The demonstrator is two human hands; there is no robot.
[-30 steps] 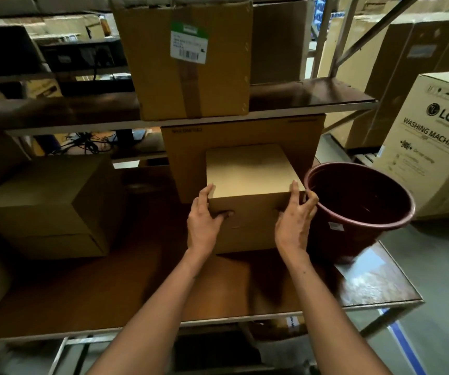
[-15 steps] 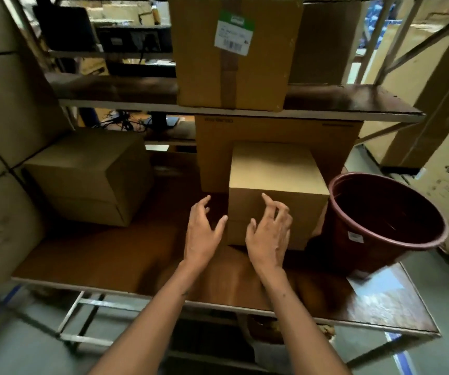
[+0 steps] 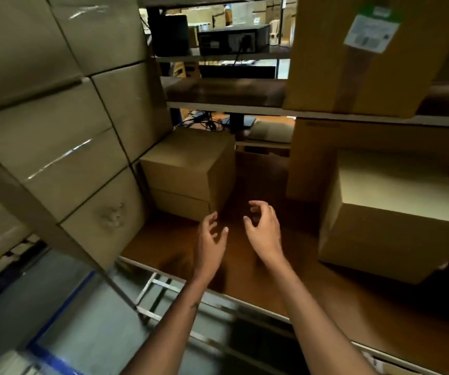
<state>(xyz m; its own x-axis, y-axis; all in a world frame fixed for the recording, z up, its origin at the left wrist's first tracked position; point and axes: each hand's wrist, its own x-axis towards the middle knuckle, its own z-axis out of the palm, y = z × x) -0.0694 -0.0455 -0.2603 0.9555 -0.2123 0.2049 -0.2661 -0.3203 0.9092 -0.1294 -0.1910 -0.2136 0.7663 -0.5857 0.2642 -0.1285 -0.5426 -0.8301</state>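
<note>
Hovering hands: the left hand (image 3: 212, 239) and right hand (image 3: 264, 231) hung just above the lower shelf (image 3: 163, 239), both holding nothing, with fingers loosely curled and spread wide. The palms were turned toward each other, near but apart.
Nearest thing: a brown carton (image 3: 188, 174) stood on the lower shelf at 11 o'clock from the hands, near the left fingertips but not touched.
Surface: the lower shelf was a glossy dark-brown board with a pale metal front edge.
Right side: a second carton (image 3: 396, 217) sat at 3 o'clock from the hands, well apart, in front of a larger box (image 3: 312, 147).
Upper shelf: the upper shelf (image 3: 226, 93) ran across at 12 o'clock. A tall box (image 3: 353, 63) with a white and green label (image 3: 370, 29) stood on it at 1 o'clock.
Left side: a wrapped stack of cartons (image 3: 55, 117) filled the view from 8 to 11 o'clock, touching the brown carton's far side.
Background: a black device (image 3: 234, 39) sat on a farther shelf at 12 o'clock, with cables (image 3: 204, 121) below it.
Floor: the grey floor (image 3: 96, 334) showed at 7 o'clock, crossed by a blue line (image 3: 60, 309).
</note>
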